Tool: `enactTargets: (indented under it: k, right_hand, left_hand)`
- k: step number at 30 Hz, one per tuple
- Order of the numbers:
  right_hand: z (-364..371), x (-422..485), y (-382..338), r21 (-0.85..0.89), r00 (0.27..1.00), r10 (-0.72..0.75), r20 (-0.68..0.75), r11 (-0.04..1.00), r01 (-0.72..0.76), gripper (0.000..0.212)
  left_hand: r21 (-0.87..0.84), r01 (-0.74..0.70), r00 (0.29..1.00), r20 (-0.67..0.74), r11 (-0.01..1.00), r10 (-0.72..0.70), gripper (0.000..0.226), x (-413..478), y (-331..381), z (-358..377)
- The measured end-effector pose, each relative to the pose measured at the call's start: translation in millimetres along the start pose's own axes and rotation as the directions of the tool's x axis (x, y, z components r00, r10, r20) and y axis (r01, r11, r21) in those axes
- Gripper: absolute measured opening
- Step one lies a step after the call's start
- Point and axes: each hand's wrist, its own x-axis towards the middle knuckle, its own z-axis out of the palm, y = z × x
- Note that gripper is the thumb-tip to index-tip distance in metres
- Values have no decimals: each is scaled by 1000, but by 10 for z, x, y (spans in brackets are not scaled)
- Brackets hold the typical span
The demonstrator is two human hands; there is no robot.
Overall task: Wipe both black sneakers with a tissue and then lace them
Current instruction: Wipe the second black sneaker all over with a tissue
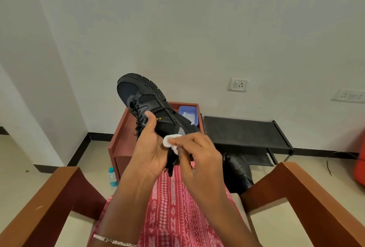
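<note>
The black sneaker (146,98) is held in the air above the lap, toe pointing up and away, tilted so its side and heel face the person. The left hand (152,148) grips it from below, thumb pressed on the side beside the laces (138,123), which steadies it for rubbing. The right hand (199,156) pinches a wadded white tissue (169,141) against the heel end, so wiping looks to be the step in hand. Beyond, a blue tray (194,111) holding spare white sheets stands on the reddish surface (122,128), probably kept within reach. The other sneaker is out of view.
</note>
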Motion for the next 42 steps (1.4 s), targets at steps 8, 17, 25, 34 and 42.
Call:
enactTargets:
  k: [8, 17, 25, 34, 42]
  right_hand:
    - [109, 336, 79, -41, 996, 79, 33, 996, -77, 22]
    - [-63, 118, 42, -183, 996, 84, 13, 980, -80, 22]
    - [126, 816, -39, -149, 930, 219, 295, 972, -182, 20]
    - [-11, 907, -18, -227, 871, 273, 408, 955, -192, 25]
    - [-400, 632, -32, -337, 862, 316, 396, 923, -184, 25]
  left_hand:
    - [30, -24, 1000, 16, 999, 23, 46, -41, -94, 40]
    - [62, -82, 993, -79, 995, 86, 37, -6, -88, 69]
    - [40, -123, 986, -113, 992, 127, 47, -20, -176, 79]
    - [203, -151, 965, -183, 967, 189, 61, 50, -229, 19]
    - [266, -197, 939, -226, 944, 259, 63, 55, -153, -7]
